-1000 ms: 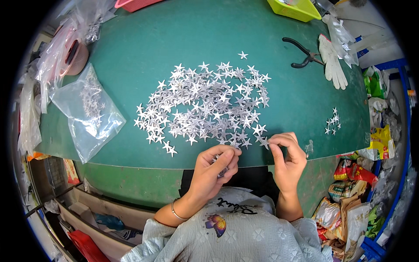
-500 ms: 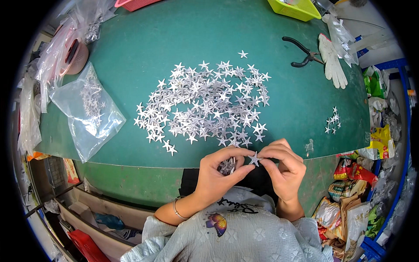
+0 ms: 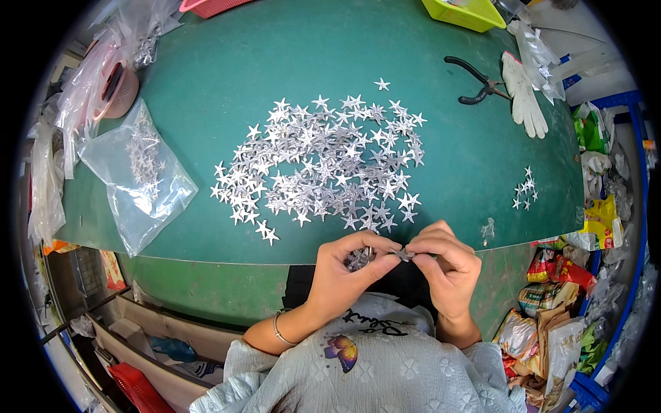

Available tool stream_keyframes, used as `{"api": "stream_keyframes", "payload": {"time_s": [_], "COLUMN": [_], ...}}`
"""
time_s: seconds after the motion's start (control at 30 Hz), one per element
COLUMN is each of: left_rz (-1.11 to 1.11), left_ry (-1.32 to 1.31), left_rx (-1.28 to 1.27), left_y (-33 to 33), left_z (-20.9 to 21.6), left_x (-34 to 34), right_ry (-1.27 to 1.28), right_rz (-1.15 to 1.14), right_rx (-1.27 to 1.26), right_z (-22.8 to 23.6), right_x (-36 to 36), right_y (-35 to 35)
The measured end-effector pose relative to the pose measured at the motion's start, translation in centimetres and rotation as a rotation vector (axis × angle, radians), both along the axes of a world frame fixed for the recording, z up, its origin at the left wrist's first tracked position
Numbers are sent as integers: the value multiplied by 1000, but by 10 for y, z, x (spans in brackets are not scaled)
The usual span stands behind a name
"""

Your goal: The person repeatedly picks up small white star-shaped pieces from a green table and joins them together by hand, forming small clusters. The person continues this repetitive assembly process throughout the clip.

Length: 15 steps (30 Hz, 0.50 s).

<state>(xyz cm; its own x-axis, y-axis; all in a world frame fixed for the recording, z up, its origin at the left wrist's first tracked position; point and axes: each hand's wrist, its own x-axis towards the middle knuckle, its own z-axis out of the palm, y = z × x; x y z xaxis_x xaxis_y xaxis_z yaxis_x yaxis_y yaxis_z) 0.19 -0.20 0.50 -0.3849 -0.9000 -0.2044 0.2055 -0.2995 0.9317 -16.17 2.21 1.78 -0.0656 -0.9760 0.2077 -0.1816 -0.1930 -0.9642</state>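
Just off the table's front edge, my left hand [image 3: 346, 270] and my right hand [image 3: 445, 265] meet fingertip to fingertip. Between them they pinch one small silver metal starfish [image 3: 402, 255], seen at a slant. Several more starfish pieces [image 3: 359, 259] are cupped in my left palm, partly hidden by the fingers. Beyond my hands a wide heap of like silver starfish [image 3: 323, 162] is spread on the green table [image 3: 227, 62]. One lone starfish [image 3: 382, 85] lies past the far side of the heap, and a small group [image 3: 527, 191] sits at the right.
Black-handled pliers [image 3: 476, 84] and a white glove [image 3: 525, 96] lie at the far right. A clear bag of starfish [image 3: 141, 182] rests on the left, near a pink basket [image 3: 122, 93]. At the back stands a yellow-green basket [image 3: 468, 15]. Below left is an open drawer [image 3: 165, 354].
The starfish between my fingertips has turned from facing up to a flatter, more edge-on slant. My hands stay almost in the same place, and the heap is unchanged.
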Motion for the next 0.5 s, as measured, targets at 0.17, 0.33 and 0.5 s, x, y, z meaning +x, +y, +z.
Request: {"api": "stream_keyframes", "payload": {"time_s": [0.17,0.33,0.5], "left_rz": [-6,-18,-14], "left_ry": [64,193,246], "left_rx": [207,302,296], "left_y": [1,4,6], "left_z": [2,-4,-7], "left_x": [0,1,-3], "right_ry": [-17,-6,-23], "right_rz": [22,29,11], "right_rx": [16,28,29], "right_z": [0,0,-2], "right_x": [-1,-1,1], "right_y": [1,0,1]}}
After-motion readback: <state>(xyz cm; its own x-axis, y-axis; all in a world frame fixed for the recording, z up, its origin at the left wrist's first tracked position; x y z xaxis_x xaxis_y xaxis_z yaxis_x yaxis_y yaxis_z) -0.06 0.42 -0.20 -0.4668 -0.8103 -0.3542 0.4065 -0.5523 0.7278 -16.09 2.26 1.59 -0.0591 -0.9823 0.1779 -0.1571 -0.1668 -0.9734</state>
